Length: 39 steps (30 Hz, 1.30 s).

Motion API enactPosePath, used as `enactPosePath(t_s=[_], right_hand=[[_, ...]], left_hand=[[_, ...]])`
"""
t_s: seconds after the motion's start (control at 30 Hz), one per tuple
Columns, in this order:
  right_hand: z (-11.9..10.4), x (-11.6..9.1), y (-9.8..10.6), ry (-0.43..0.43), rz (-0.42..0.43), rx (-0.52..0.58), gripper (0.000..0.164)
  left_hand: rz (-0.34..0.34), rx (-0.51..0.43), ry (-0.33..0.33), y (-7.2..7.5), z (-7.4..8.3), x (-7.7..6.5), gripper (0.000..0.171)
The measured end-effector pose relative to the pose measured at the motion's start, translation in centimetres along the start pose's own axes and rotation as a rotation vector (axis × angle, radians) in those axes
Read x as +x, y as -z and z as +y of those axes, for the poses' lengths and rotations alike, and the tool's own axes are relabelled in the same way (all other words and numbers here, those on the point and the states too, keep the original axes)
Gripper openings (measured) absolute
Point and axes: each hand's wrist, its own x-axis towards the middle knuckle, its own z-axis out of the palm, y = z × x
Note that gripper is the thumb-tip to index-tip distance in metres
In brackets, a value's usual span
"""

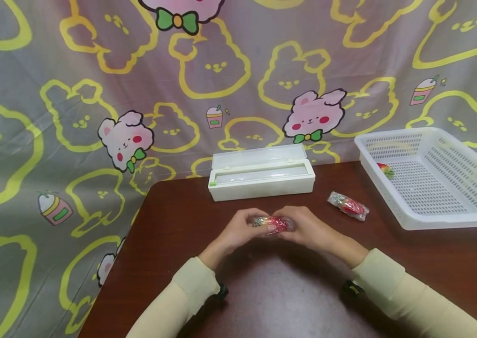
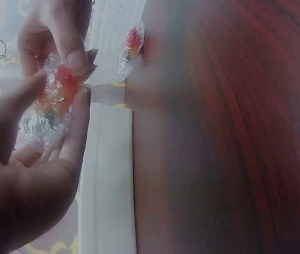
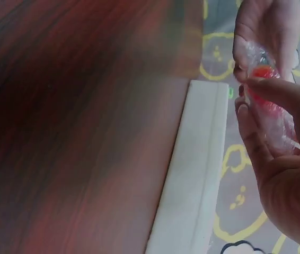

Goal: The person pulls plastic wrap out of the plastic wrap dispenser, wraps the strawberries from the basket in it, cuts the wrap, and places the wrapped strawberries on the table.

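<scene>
Between both hands is a strawberry [image 1: 278, 224] wrapped in clear plastic film, raised above the table in front of the body. My left hand [image 1: 237, 231] grips the end with the green leaves, fingers and thumb around the film. At the red end, my right hand [image 1: 307, 229] pinches the wrap between thumb and fingers. In the left wrist view the film looks crinkled and shiny around the wrapped fruit [image 2: 60, 95]. A second wrapped strawberry [image 1: 350, 205] lies on the table to the right of the hands.
A white cling film dispenser [image 1: 263, 187] with its lid raised stands behind the hands. To the right is a white plastic basket [image 1: 407, 213], with an unwrapped strawberry [image 1: 386, 170] by its left wall. A patterned curtain [image 1: 246, 61] hangs behind the brown table [image 1: 170, 225].
</scene>
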Motion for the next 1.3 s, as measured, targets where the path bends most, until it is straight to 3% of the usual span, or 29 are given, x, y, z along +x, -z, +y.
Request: enactPosePath(t_s=[0.1,0.23,0.33,0.43,0.67,0.97,1.07,1.2,1.3], right_hand=[[0.3,-0.3,0.2,-0.031,0.005,0.018,0.037],[0.6,-0.6,0.5,-0.087,-0.011,0.071,0.036],[0.7,-0.8,0.6,-0.127,-0.028,0.127,0.036],[0.7,-0.9,0.7,-0.163,-0.055,0.184,0.036],[0.7,-1.0,0.9,-0.22,-0.087,0.256,0.037],[0.9,-1.1,0.7,-0.172,-0.044,0.237,0.039],[0.8,-1.2,0.6,-0.096,-0.033,0.146,0.042],[0.2,-1.4,0.7,0.025,-0.031,-0.084,0.045],[-0.3,-1.6,0.8,0.053,-0.038,-0.222,0.043]], left_hand=[[-0.008,0.12,-0.115,0.2,0.2,-0.3,0.05],[0.015,0.459,-0.379,0.7,0.3,-0.6,0.064],[0.006,0.617,-0.535,0.8,0.3,-0.7,0.054],[0.006,0.662,-0.604,0.7,0.2,-0.7,0.041],[0.024,0.629,-0.619,0.7,0.5,-0.6,0.033],[0.01,0.614,-0.564,0.4,0.8,-0.4,0.049],[0.001,0.591,-0.55,0.3,0.7,-0.4,0.042],[0.003,0.583,-0.54,0.2,0.6,-0.4,0.037],[-0.005,0.586,-0.535,0.0,0.5,-0.3,0.037]])
